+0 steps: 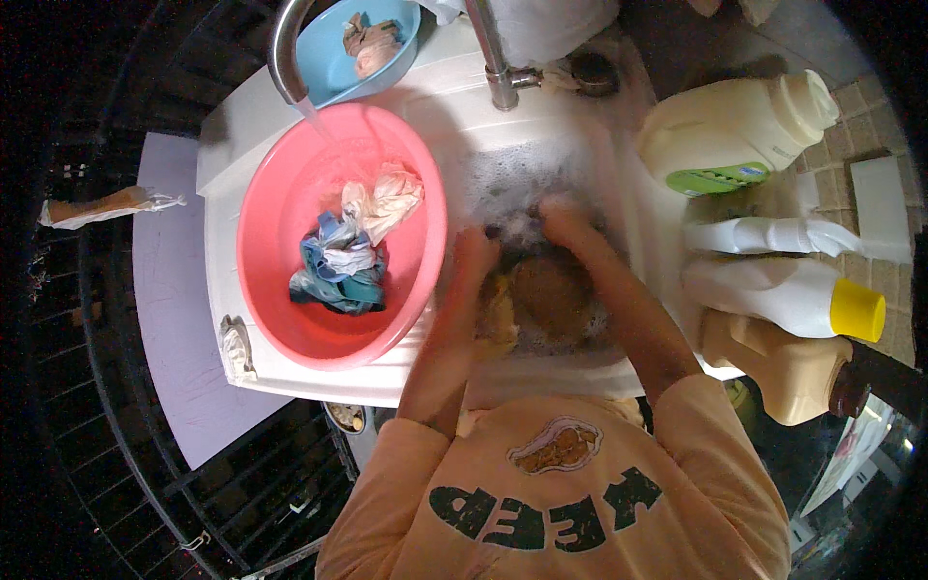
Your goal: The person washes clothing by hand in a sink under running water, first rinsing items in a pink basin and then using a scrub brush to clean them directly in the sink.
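Both of my hands are over the soapy water point(522, 170) in the white laundry sink, at dark wet cloth that is blurred. My left hand point(569, 221) is at the right side of the cloth, and my right hand point(477, 246) is a little lower, at its left side. Whether the fingers are closed on it cannot be made out. Yellowish and brown cloth point(551, 297) lies nearer to me in the sink. Left of my arms, a pink basin point(250, 239) holds wet blue-green clothes point(341, 272) and cream cloth point(384, 203). Water runs into this basin from a curved metal faucet point(286, 58).
A blue basin point(315, 69) with small clothes stands beyond the pink one. A metal tap point(502, 80) rises behind the sink. Along the right side are a large detergent bottle point(725, 130), a yellow-capped white bottle point(768, 293) and a tan jug point(783, 370).
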`<state>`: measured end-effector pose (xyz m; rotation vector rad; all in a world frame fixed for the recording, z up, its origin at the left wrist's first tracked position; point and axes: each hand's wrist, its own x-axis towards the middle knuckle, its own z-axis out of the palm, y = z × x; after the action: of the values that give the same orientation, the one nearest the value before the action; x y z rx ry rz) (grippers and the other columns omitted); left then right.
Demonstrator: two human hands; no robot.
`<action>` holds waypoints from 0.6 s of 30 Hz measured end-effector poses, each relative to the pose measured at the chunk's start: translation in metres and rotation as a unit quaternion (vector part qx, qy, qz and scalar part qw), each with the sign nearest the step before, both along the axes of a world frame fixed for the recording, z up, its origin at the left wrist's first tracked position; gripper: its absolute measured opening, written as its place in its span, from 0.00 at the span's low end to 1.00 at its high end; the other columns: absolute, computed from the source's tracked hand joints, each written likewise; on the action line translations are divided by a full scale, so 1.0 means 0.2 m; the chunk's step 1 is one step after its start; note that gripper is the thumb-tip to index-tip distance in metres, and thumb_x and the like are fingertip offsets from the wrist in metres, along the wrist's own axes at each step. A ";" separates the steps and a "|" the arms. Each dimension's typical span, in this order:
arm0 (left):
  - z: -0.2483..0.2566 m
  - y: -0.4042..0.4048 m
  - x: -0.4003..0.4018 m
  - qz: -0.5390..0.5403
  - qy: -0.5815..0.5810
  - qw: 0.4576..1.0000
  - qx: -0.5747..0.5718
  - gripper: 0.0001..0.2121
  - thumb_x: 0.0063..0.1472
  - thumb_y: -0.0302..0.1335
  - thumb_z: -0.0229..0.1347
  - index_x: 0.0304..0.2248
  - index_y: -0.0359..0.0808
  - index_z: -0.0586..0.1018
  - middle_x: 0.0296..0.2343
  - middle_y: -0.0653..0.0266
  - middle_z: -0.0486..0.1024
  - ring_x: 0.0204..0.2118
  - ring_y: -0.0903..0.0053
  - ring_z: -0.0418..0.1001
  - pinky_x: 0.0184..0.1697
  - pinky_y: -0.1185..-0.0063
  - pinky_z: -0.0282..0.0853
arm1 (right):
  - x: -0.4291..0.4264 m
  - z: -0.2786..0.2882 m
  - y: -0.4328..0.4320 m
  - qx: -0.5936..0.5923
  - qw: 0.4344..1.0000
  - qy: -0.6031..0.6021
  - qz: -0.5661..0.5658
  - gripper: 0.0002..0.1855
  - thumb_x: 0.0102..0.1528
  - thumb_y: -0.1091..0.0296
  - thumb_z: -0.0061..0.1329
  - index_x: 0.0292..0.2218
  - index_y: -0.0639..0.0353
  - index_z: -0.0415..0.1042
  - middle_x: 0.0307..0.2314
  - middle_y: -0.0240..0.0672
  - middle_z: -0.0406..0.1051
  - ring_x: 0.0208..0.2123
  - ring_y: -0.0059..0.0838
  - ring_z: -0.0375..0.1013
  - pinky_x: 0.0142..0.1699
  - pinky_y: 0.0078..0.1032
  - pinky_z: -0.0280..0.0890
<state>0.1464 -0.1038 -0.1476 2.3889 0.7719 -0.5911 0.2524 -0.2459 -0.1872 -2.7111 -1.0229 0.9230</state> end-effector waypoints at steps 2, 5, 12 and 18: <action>0.12 0.12 -0.08 0.008 -0.271 0.960 -0.073 0.14 0.49 0.28 0.53 0.36 0.33 0.72 0.31 0.52 0.72 0.31 0.66 0.70 0.34 0.74 0.66 | -0.10 0.20 0.03 0.181 0.978 -0.099 0.037 0.18 0.42 0.64 0.48 0.36 0.60 0.65 0.32 0.46 0.67 0.36 0.40 0.66 0.38 0.33 0.61; 0.46 -0.01 0.00 0.230 -0.293 0.855 -0.360 0.11 0.53 0.23 0.50 0.37 0.34 0.72 0.31 0.65 0.71 0.31 0.77 0.69 0.34 0.83 0.65 | -0.14 0.59 0.01 0.332 0.941 -0.002 0.062 0.14 0.42 0.63 0.49 0.30 0.60 0.69 0.27 0.44 0.68 0.31 0.38 0.68 0.36 0.29 0.61; 0.66 -0.01 0.05 0.219 -0.486 0.732 -0.425 0.15 0.57 0.25 0.42 0.45 0.34 0.62 0.38 0.63 0.64 0.32 0.83 0.65 0.33 0.84 0.63 | 0.03 1.02 0.06 0.347 0.909 0.224 -0.060 0.17 0.45 0.58 0.50 0.34 0.61 0.70 0.22 0.34 0.69 0.25 0.21 0.68 0.30 0.21 0.61; 0.50 -0.07 -0.02 0.068 -0.459 0.818 -0.339 0.18 0.56 0.30 0.45 0.45 0.32 0.61 0.37 0.60 0.64 0.37 0.79 0.62 0.40 0.81 0.60 | -0.04 1.69 0.06 0.405 0.879 0.167 -0.189 0.19 0.49 0.53 0.44 0.35 0.60 0.71 0.25 0.37 0.71 0.27 0.24 0.69 0.35 0.22 0.63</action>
<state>0.1418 -0.1184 -0.0486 1.6085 0.2108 0.3366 0.2438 -0.2340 0.1513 -1.8602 -0.5795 0.6472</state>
